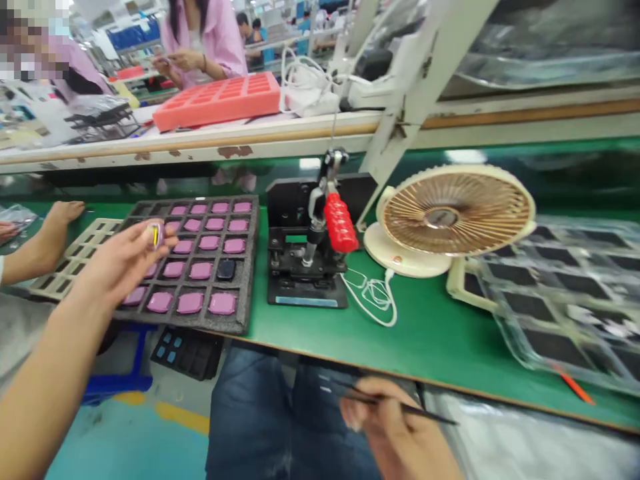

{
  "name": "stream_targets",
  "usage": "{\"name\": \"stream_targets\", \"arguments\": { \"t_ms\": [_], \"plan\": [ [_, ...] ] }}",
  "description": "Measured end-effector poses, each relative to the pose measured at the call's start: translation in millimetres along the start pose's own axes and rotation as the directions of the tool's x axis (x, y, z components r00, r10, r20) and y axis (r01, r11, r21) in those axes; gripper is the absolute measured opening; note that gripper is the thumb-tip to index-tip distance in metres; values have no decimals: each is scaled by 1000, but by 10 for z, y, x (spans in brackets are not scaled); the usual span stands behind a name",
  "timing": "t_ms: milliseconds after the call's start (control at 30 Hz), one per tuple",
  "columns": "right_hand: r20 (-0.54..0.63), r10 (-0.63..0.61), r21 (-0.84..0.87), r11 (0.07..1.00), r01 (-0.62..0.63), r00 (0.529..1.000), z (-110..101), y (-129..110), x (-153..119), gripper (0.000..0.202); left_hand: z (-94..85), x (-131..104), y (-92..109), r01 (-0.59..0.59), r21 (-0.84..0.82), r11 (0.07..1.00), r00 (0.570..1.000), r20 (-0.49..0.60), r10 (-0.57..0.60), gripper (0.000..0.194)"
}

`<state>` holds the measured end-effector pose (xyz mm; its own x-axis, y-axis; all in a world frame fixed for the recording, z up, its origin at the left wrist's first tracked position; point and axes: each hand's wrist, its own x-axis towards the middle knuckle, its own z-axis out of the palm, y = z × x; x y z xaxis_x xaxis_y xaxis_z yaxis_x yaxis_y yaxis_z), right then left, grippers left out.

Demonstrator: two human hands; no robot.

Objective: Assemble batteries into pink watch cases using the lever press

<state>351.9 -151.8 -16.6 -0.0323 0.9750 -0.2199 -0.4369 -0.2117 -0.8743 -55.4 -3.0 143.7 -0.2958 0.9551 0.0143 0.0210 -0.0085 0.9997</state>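
Note:
My left hand (117, 260) is raised over a dark grey foam tray (245, 293). Between its thumb and fingers is a small purple casing (158, 233) with a yellow strip on it. Several purple casings (222, 303) sit in the tray's compartments, along with one dark casing (227, 269) near the right side. Low in the view, over my lap, my right hand (400, 427) is closed around slim black tweezers (435, 416), slightly blurred. A toggle clamp press (306, 260) with a red handle (341, 223) stands between the hands, touched by neither.
A beige fan (455, 210) and white cable (385, 313) are right of the press. Clear plastic trays (525, 340) and an orange stick (575, 388) lie farther right. A co-worker's arm (43, 240) reaches in by a beige tray (93, 233). A red tray (220, 100) sits on the shelf.

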Motion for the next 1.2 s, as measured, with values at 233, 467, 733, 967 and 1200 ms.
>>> {"name": "stream_targets", "arguments": {
  "t_ms": [233,467,733,967,1200],
  "plan": [
    [196,-403,28,914,405,894,449,-99,262,10,1118,-1603,-726,411,-60,910,859,361,-364,47],
    [338,-677,-219,619,754,654,378,-42,213,42,1541,-1852,-987,441,-126,889,862,337,-379,42],
    [349,-707,-213,579,787,615,294,84,235,46,1640,-1918,-1013,432,-105,896,872,304,-384,42],
    [356,-667,-269,598,755,655,231,73,220,50,1669,-1914,-1050,423,-35,906,877,269,-399,44],
    [375,-676,-281,570,772,635,217,65,215,49,1700,-1950,-1068,400,6,916,894,219,-392,43]
  ]
}}
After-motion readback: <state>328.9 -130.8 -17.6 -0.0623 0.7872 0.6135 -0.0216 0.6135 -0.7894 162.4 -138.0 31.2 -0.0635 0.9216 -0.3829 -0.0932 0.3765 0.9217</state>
